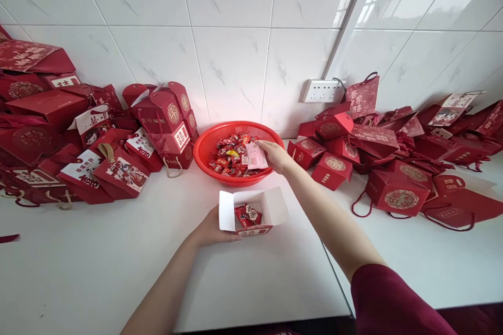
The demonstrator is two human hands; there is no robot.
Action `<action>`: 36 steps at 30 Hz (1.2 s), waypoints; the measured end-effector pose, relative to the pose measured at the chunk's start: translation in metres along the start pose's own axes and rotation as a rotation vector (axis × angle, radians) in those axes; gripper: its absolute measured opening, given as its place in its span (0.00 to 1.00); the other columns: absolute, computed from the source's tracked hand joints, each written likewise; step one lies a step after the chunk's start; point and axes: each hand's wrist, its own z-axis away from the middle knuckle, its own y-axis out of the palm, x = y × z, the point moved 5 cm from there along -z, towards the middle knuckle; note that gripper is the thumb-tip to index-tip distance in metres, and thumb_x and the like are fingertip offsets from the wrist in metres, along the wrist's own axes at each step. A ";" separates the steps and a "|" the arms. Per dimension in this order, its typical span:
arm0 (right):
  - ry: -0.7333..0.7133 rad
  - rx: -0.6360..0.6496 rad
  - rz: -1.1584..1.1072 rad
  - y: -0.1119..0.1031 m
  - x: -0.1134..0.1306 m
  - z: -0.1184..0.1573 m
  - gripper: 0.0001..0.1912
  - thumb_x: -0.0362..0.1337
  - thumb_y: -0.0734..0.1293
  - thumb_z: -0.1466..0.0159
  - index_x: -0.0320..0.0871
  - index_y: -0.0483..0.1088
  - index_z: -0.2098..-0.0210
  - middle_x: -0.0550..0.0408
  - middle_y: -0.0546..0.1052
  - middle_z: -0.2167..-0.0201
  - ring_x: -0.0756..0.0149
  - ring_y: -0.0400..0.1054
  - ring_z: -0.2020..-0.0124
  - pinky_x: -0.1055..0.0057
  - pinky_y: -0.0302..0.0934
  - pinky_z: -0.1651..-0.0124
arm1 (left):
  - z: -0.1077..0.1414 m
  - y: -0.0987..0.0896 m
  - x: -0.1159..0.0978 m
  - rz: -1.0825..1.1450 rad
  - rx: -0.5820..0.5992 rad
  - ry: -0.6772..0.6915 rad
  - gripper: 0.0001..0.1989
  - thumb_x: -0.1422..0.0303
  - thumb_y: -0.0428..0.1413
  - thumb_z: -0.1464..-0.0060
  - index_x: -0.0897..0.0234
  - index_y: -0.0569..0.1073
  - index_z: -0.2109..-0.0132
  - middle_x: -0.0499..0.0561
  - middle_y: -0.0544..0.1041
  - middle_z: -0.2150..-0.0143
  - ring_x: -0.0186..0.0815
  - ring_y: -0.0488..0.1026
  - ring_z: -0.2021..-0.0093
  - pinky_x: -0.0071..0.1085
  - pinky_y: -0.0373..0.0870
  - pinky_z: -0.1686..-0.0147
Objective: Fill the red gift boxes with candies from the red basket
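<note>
My left hand (215, 229) grips the left side of a small red gift box (255, 231) with white flaps raised. Inside the box lie red-wrapped candies (248, 214). Pinched in my right hand (274, 156) is a pink candy packet (257, 157), held over the right part of a red plastic basket (204, 167). Many wrapped candies (228, 163), mostly red with a yellow one among them, fill the basket's bottom. The open box stands on the white table just in front of the basket.
Piles of red gift boxes stand on the left (51, 110) and on the right (404, 188), some with cord handles and tags. A white power strip (323, 91) is mounted on the tiled wall (231, 63) behind. A seam (337, 272) crosses the white tabletop (255, 282).
</note>
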 end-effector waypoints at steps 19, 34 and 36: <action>-0.364 -0.477 -0.598 -0.051 0.097 0.145 0.29 0.38 0.73 0.43 0.51 0.66 0.43 0.53 0.77 0.54 0.57 0.74 0.54 0.58 0.72 0.53 | -0.001 0.005 0.002 0.101 0.038 -0.035 0.38 0.64 0.70 0.57 0.65 0.70 0.39 0.63 0.75 0.43 0.57 0.71 0.41 0.49 0.68 0.41; -0.719 -0.850 -0.290 -0.063 0.126 0.167 0.31 0.46 0.68 0.36 0.54 0.57 0.36 0.62 0.66 0.79 0.68 0.58 0.84 0.70 0.57 0.81 | 0.000 0.009 -0.014 0.102 0.100 -0.004 0.38 0.66 0.69 0.54 0.63 0.67 0.37 0.63 0.74 0.41 0.56 0.70 0.40 0.51 0.67 0.41; -0.735 -0.797 -0.296 -0.065 0.129 0.177 0.31 0.50 0.65 0.35 0.58 0.56 0.35 0.62 0.65 0.79 0.72 0.48 0.88 0.72 0.46 0.88 | -0.001 0.011 -0.024 0.116 0.107 -0.005 0.37 0.66 0.69 0.54 0.63 0.67 0.37 0.63 0.73 0.41 0.56 0.69 0.40 0.52 0.66 0.41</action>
